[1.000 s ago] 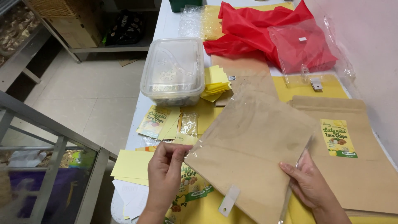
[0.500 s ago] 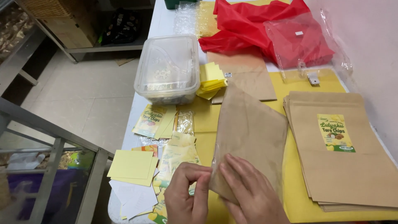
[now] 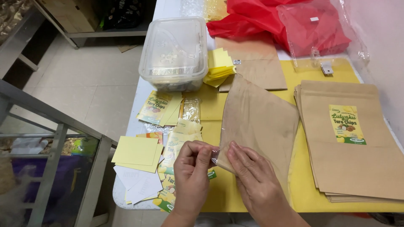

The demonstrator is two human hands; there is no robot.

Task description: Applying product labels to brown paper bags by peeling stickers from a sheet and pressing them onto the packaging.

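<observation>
One brown kraft pouch (image 3: 259, 122) lies tilted near the front edge of the table (image 3: 168, 8), on the yellow sheet (image 3: 303, 189) that covers the right part. The left hand (image 3: 191, 176) pinches a small piece of clear film (image 3: 215, 154) between thumb and fingers at the pouch's lower left corner; the right hand (image 3: 254, 178) lies flat with its fingers pressed down on that same corner — closed on nothing.

By the right edge sits one stack of brown pouches (image 3: 349, 168), several deep, too many to count, the top one carrying a yellow and green label (image 3: 347, 124). Another brown pouch (image 3: 256, 63) lies flat further back, partly under a small pile of yellow slips (image 3: 219, 67). One clear plastic tub (image 3: 174, 52) with a lid stands near the left edge. At the back is red plastic bagging (image 3: 269, 17) and one clear bag (image 3: 315, 29). Loose printed labels (image 3: 158, 107) and blank yellow and white backing papers (image 3: 136, 151) crowd the front left corner, some hidden under the left wrist.
</observation>
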